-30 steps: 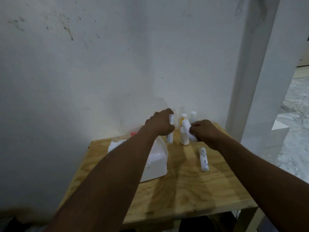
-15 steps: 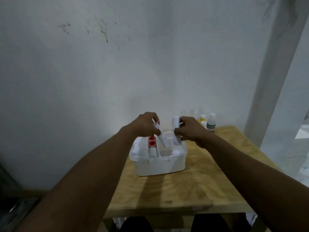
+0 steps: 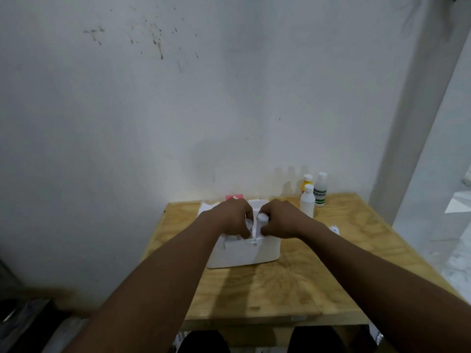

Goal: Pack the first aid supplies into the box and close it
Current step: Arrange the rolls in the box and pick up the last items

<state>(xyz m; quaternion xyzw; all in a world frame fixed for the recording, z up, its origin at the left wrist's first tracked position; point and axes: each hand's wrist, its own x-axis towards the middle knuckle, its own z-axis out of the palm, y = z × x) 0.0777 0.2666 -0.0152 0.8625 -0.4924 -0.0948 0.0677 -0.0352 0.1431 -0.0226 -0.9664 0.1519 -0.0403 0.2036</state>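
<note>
A white first aid box (image 3: pixel 242 253) stands open on the wooden table (image 3: pixel 293 281). Both hands are down at its top opening. My left hand (image 3: pixel 233 217) grips a white tube (image 3: pixel 247 223) over the left side of the box. My right hand (image 3: pixel 279 220) grips a second white tube (image 3: pixel 262 220) upright just right of the box's middle divider. The lower ends of both tubes are hidden inside the box. The box's lid, with a red mark (image 3: pixel 234 197), lies open behind the hands.
Three bottles stand at the table's back right by the wall: a white one (image 3: pixel 307 201), a yellow one (image 3: pixel 306 183) and a green-labelled one (image 3: pixel 320 190). A white packet (image 3: pixel 334 229) lies right of my right forearm. A pillar rises on the right.
Both hands carried the tubes from the bottles at the back right over to the box, then lowered them from above the rim into the opening.
</note>
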